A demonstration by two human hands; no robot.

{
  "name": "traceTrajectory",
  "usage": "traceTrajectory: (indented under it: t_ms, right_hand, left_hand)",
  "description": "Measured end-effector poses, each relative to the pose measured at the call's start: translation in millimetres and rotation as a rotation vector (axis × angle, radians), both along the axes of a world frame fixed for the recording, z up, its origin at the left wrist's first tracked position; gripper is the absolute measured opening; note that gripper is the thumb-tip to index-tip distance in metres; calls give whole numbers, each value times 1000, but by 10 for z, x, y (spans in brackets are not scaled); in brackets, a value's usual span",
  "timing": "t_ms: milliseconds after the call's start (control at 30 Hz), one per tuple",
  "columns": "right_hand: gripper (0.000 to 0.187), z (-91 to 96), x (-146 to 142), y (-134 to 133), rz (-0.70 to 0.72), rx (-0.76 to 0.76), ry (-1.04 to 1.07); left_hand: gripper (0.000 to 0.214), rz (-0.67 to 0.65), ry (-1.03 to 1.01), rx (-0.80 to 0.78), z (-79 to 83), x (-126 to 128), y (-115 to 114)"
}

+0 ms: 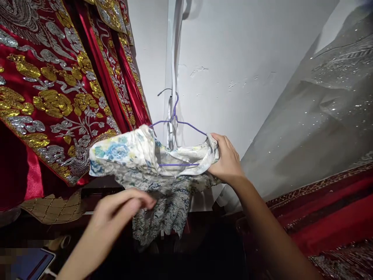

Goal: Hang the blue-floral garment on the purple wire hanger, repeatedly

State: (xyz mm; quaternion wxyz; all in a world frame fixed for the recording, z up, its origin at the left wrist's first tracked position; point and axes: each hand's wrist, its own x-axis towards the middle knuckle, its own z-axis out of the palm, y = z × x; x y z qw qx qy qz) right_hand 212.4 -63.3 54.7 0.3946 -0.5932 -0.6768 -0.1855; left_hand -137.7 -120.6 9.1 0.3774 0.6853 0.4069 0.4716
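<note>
A white dress with blue and yellow flowers (128, 149) hangs on a purple hanger (190, 126) in the middle of the view. The hanger's hook points up, and its lower bar shows through the neckline. My right hand (225, 157) grips the dress at its right shoulder, over the end of the hanger. Just in front of the patterned skirt, my left hand (125, 206) is slightly blurred, its thumb and fingers brought close together. I see nothing held in it, though its inner side is partly hidden.
Red garments with gold and silver embroidery (55, 97) hang at the left. A sparkly pale gown (320, 116) fills the right, above red fabric (335, 217). Behind stands a white wall (233, 46) with a vertical pole (172, 46). A tablet-like screen (32, 264) lies at lower left.
</note>
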Motion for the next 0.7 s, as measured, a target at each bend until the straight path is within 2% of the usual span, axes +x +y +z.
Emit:
traceTrajectory:
  t_ms: [100,200,267,367,467,533,567,633,667,700]
  right_hand:
    - [75,-143,59,-5,16,-23,-26]
    - [90,-235,19,62,40,-18,-97]
    - [100,-245,-83,148,98,-56,-106]
    - [100,-194,-347,304,245,-106,-2]
    - [79,-182,-677,380,514,-137,200]
    - [60,-296,-872,336,587,-85,416]
    - [51,-405,-951,290,525,-14,558]
    - [36,-710,-1067,177,235,137,836]
    - [33,-886,-1103,124,66,148,924]
    - [31,-1061,-1127,81,-31,76,937]
  left_hand:
    - [29,-76,174,-88,-250,482,517]
    - [35,38,28,-23,-513,852,943]
    - [38,87,-94,45,-601,975,1124]
    - [38,91,-185,67,-644,1031,1235]
    - [36,51,-236,29,-721,1040,1169]
    - [35,50,-272,2,-817,1045,1066]
    - [35,61,-296,-14,-871,1046,1010]
    - [35,84,-394,-74,-961,1044,903]
    - [33,82,-463,-116,-990,1041,857]
    - [32,67,-536,-163,-1007,1036,818]
